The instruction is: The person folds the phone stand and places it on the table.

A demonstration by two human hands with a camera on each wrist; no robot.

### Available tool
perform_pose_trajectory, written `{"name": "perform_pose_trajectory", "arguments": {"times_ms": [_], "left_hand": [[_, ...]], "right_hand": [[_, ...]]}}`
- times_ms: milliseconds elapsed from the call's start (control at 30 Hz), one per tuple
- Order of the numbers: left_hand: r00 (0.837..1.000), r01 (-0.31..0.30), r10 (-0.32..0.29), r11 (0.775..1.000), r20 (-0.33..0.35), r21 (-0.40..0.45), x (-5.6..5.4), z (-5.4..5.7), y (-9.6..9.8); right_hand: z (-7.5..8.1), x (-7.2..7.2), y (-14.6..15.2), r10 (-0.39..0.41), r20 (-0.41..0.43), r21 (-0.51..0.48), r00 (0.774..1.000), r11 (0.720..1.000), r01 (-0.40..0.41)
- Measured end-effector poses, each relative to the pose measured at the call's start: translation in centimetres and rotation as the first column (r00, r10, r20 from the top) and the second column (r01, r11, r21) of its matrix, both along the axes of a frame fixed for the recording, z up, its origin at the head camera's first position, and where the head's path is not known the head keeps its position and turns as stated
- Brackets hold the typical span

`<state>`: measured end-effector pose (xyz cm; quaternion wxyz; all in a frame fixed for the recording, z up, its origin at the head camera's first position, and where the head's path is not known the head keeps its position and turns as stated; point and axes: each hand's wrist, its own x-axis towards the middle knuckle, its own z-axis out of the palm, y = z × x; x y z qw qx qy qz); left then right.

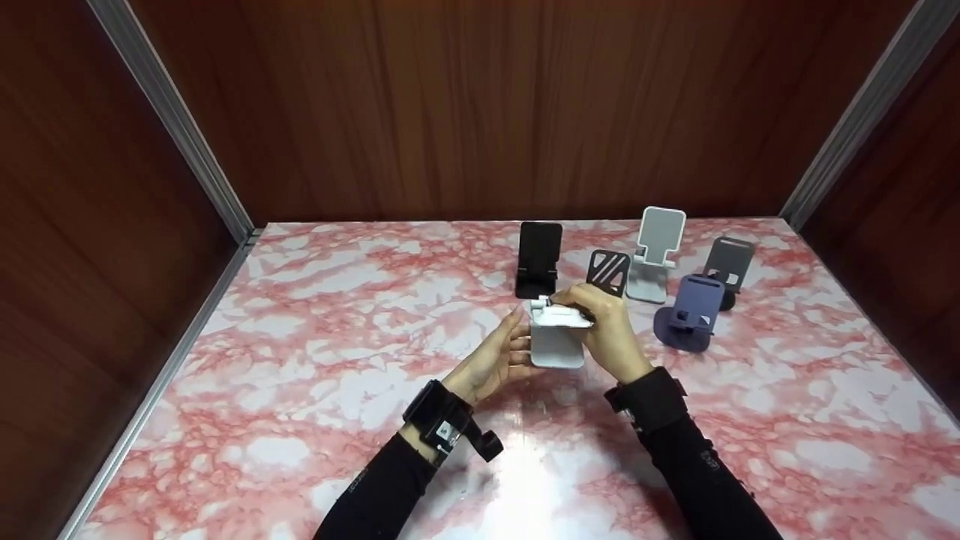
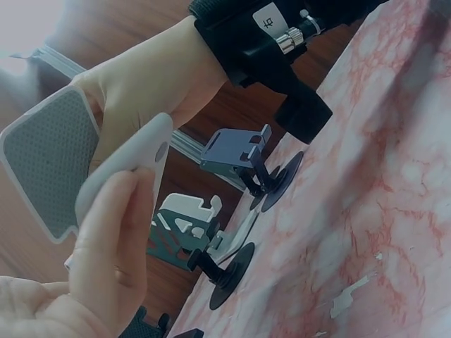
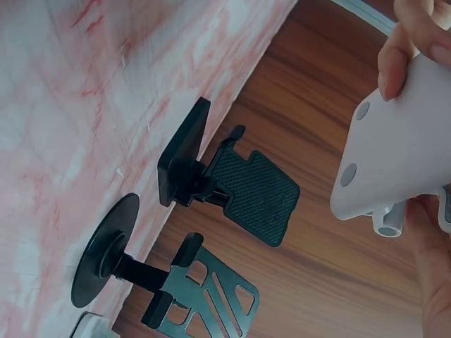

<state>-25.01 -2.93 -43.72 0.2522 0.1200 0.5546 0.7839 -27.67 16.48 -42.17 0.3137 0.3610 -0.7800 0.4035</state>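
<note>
On the pink-and-white marbled tabletop, taking the folding white-and-grey stand held up at the centre as the middle of the dial, the left hand is at eight o'clock, thumb and fingers closed on the edge of its flat plate. The black strapped camera unit on that wrist bears a small white label, too small to read; the black left sleeve has faint pale lettering, also illegible. A black stand with a rectangular plate stands upright near twelve o'clock. The held stand shows no readable writing; from the right wrist, its white underside shows round grey pads. A black stand with slanting slots and a round base is at one o'clock. The right hand, near three o'clock, has its fingers curled on the same stand's upper part. Its black wristband carries a white label with one dark character, apparently 右, seen from the left wrist. A second white-and-grey stand is between one and two; a purple-blue metal stand nears three; a dark grey stand is at two, partly behind it.
</note>
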Motion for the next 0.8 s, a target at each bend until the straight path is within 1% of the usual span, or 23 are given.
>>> {"name": "perform_pose_trajectory", "arguments": {"times_ms": [167,300,400,533,600,700,800], "left_hand": [[1.000,0.024,-0.024,0.999,-0.012,0.031,0.1,0.0,-0.1],[0.999,0.037,-0.036,0.998,-0.018,0.051,0.0,-0.1,-0.3],[0.999,0.035,-0.033,0.998,-0.024,0.056,-0.1,-0.1,-0.4],[0.999,0.029,-0.028,0.998,-0.023,0.061,-0.2,0.0,-0.6],[0.999,0.022,-0.020,0.998,-0.025,0.063,-0.3,0.2,-0.8],[0.999,0.007,-0.005,0.998,-0.032,0.063,-0.4,0.4,-1.2],[0.999,0.004,-0.001,0.998,-0.045,0.060,-0.5,0.5,-1.5]], "right_hand": [[0.0,0.2,0.0,-0.035,-0.027,0.070,0.999,0.997,0.037],[-0.1,0.3,0.0,-0.035,-0.024,0.088,0.999,0.995,0.037],[-0.3,0.2,0.0,-0.008,0.012,0.081,1.000,0.997,0.007],[-0.1,0.1,0.3,0.074,0.087,0.061,0.993,0.995,-0.080],[0.1,0.1,0.7,0.119,0.134,0.053,0.984,0.991,-0.127],[0.7,0.3,1.2,0.170,0.216,0.050,0.962,0.981,-0.185],[1.4,0.6,1.5,0.212,0.309,0.006,0.927,0.974,-0.225]]}}
